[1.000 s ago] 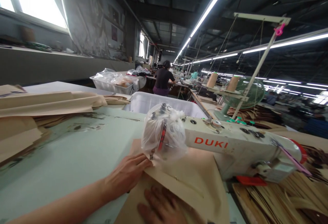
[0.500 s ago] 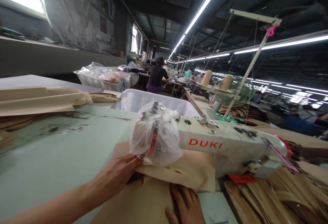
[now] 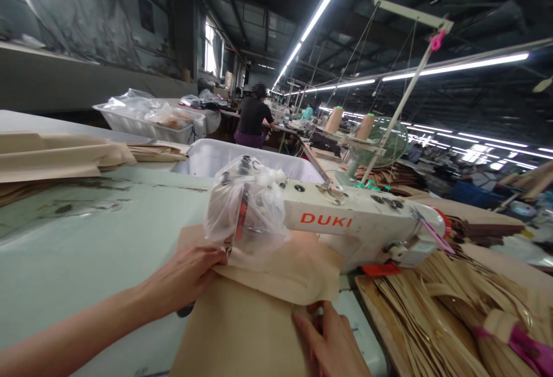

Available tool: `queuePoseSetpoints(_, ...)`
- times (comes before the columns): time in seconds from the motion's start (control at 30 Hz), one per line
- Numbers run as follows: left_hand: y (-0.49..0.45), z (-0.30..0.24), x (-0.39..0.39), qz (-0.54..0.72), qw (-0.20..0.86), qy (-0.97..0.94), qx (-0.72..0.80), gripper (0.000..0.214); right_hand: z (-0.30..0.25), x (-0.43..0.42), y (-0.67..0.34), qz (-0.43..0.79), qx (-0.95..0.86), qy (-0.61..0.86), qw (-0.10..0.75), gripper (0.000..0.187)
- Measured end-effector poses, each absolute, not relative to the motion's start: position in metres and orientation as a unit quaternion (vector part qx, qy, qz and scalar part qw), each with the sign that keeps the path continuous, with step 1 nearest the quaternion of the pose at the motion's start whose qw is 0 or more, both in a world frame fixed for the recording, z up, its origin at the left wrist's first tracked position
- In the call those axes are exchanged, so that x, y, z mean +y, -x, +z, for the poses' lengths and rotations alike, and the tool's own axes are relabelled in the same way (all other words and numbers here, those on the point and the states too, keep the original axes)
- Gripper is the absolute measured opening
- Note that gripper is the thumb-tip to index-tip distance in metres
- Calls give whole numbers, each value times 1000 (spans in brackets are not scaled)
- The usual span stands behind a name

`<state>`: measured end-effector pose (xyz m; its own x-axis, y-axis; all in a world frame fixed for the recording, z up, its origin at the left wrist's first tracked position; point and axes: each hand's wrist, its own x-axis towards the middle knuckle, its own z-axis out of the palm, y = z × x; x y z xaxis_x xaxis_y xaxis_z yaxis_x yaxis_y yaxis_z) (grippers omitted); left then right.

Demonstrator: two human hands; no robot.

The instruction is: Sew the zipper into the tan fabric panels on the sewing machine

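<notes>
A white DUKI sewing machine (image 3: 363, 224) stands on the pale green table (image 3: 86, 250), its head wrapped in a clear plastic bag (image 3: 244, 207). Tan fabric pieces (image 3: 259, 313) lie under the needle, the upper layer folded over. My left hand (image 3: 185, 276) presses on the fabric's left edge just beside the needle, fingers curled on the cloth. My right hand (image 3: 332, 342) pinches the folded layer's lower right corner near the frame's bottom edge.
Stacks of tan cut pieces lie at the right (image 3: 453, 319) and on the far left (image 3: 56, 155). A white bin (image 3: 216, 158) stands behind the machine, a thread stand (image 3: 401, 95) and green fan (image 3: 389, 144) beyond. Another person (image 3: 253, 121) sits at a distant table.
The view has swung right and down. My right hand slid from flat on the lower fabric to the folded layer's corner. My left hand stays by the needle.
</notes>
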<state>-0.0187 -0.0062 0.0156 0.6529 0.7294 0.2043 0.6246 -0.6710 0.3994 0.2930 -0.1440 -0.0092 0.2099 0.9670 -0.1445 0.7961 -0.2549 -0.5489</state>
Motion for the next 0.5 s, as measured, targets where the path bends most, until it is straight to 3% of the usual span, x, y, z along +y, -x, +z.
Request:
queuePoseSetpoints(0.1,16,13,-7,175,129,-914,344,23,4,-130,-293,190,-544,791,206,40)
queuePoseSetpoints(0.33,7,4,-11,182,36,-943,278,31,1,-105,-290,56,-574,759,303,16)
queuePoseSetpoints(0.5,0,-2,-12,185,24,-937,295,34,-12,-98,-292,22,-594,749,292,26)
